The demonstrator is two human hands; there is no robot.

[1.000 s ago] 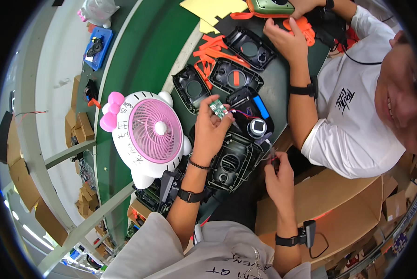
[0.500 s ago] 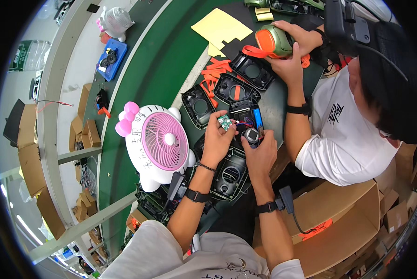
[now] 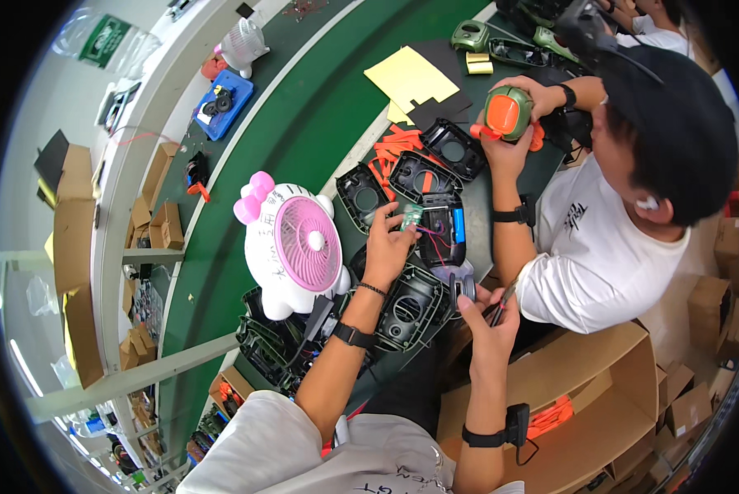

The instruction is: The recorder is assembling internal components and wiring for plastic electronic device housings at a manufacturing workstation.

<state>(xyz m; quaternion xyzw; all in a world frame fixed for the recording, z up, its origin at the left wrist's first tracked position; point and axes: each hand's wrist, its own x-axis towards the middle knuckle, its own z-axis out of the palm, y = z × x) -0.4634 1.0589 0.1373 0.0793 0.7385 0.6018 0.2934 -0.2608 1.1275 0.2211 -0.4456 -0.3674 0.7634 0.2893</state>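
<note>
Two hands holding | left hand [image 3: 388, 247]: circuit board [image 3: 411, 216] | right hand [image 3: 493, 321]: round part [image 3: 465, 288], slim tool [image 3: 505, 301] | cardboard box [image 3: 596, 424]: orange pieces [image 3: 551, 417]

The head fisheye looks down at left hand [image 3: 388, 247] and right hand [image 3: 488, 325] nearby.

I see L hand [image 3: 390, 244] out front, pinching; R hand [image 3: 490, 319] lower, nearer body, curled tight; bare forearms [image 3: 335, 384] angled fwd.

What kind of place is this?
Probably an electronics assembly or repair workshop: the camera wearer's left hand holds a green circuit board, black plastic housings lie on the worktop, and a co-worker's hands hold an olive-and-orange device.
</note>
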